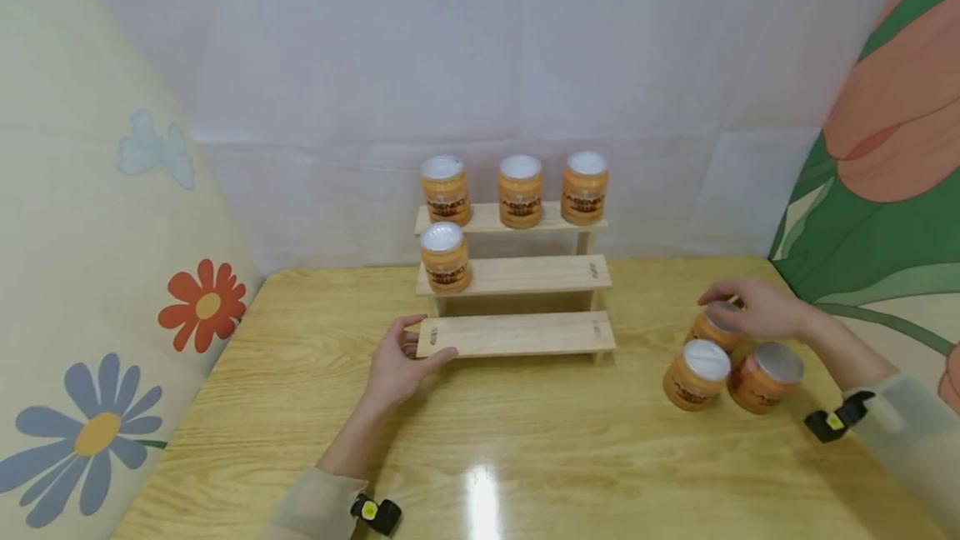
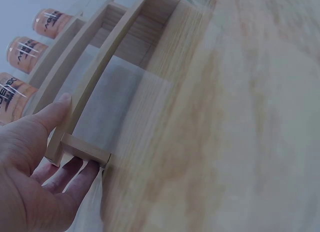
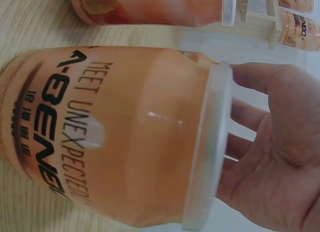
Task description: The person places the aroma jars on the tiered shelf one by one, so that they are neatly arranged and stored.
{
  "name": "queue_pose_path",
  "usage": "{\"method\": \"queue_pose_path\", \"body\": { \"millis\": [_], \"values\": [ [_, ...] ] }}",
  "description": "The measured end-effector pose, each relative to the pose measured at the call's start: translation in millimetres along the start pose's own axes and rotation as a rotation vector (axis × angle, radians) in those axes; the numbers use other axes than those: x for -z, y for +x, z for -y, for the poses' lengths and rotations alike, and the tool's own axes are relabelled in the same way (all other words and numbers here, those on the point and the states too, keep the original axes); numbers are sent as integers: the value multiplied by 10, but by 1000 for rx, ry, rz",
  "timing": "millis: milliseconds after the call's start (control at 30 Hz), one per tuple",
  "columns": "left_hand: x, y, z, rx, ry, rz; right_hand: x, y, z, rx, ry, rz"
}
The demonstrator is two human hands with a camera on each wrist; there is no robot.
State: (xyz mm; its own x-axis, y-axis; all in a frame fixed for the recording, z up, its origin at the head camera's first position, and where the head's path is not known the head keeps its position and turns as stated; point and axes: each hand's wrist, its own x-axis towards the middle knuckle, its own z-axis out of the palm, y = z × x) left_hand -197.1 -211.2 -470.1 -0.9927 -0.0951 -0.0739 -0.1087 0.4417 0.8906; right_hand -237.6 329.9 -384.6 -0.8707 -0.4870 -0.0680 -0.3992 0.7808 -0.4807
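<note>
A wooden three-step display rack (image 1: pixel 517 335) stands on the table. My left hand (image 1: pixel 401 365) grips the left end of its lowest step, thumb on top and other fingers around the end support. On the right, my right hand (image 1: pixel 761 308) is over the rear jar (image 1: pixel 702 330) of a group of three, its bent fingers around the lid; its fingertips are hidden in the right wrist view. In front of that jar are an orange jar (image 1: pixel 690 382) with a pale lid and another orange jar (image 1: pixel 756 390), which blocks much of the right wrist view.
Three orange jars (image 1: pixel 520 200) line the top step. One more jar (image 1: pixel 447 267) stands at the left end of the middle step. A white cloth (image 1: pixel 480 65) hangs behind the wooden table (image 1: pixel 525 448), with floral panels (image 1: pixel 885 148) at both sides.
</note>
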Motion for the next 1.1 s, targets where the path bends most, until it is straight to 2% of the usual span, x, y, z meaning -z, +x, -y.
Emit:
{"method": "queue_pose_path", "body": {
  "millis": [367,633,867,1100],
  "values": [
    [-20,5,-11,3,0,11,-6,1,-12,-19,-57,-1],
    [-27,20,-12,-2,-3,12,122,59,20,-58,-68,-51],
    [-23,27,-17,-11,-12,5,305,202,195,-70,-61,-69],
    [-15,18,6,3,-6,1,453,409,479,10,-89,-116]
  ]
}}
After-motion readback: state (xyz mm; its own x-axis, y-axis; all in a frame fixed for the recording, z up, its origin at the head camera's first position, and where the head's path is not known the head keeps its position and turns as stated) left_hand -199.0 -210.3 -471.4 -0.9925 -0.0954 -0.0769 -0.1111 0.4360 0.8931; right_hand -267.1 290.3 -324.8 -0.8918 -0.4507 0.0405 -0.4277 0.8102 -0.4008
